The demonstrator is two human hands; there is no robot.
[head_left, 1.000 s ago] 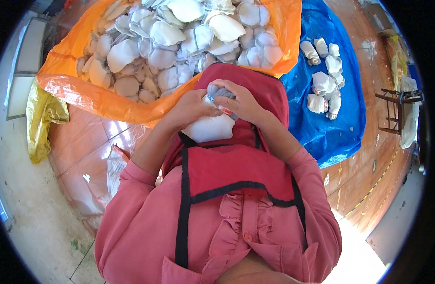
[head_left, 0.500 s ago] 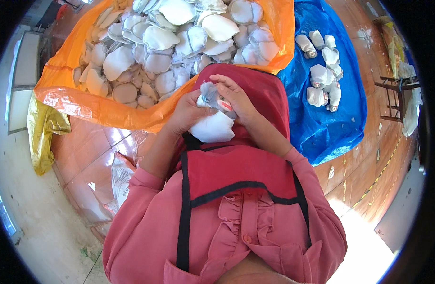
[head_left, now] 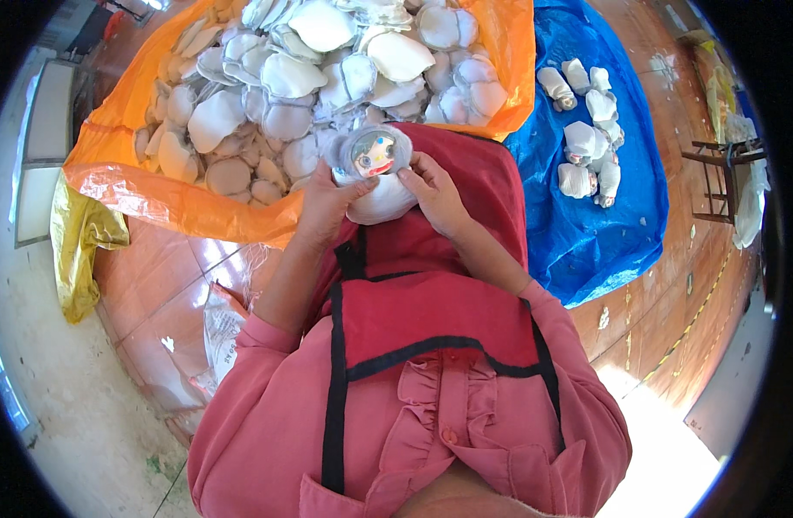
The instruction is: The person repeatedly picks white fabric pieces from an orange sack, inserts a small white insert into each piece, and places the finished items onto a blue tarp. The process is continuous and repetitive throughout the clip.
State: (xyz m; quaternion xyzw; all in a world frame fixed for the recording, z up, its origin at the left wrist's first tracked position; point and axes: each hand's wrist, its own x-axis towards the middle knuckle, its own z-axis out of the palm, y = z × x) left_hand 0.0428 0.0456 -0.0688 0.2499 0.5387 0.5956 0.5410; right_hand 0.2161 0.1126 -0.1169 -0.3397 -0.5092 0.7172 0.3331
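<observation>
The grey-hooded doll [head_left: 381, 171] has turned since the earlier frame, bringing its painted face [head_left: 373, 156] more fully into view, and sits farther from the chest. Both hands grip it: the left hand [head_left: 326, 205] cups its left side, the right hand [head_left: 438, 193] pinches its right edge (thumbs inward), probably to steady the soft white body [head_left: 383, 205] and keep the face uncovered. The doll lies between them, above red cloth [head_left: 481, 183].

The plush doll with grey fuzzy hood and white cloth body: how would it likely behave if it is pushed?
The doll would probably squash softly, since its white cloth body looks rounded and padded. Its smooth-looking, colourful face may be stiffer and more slippery. Its rounded outline suggests it might roll once loose.
</observation>
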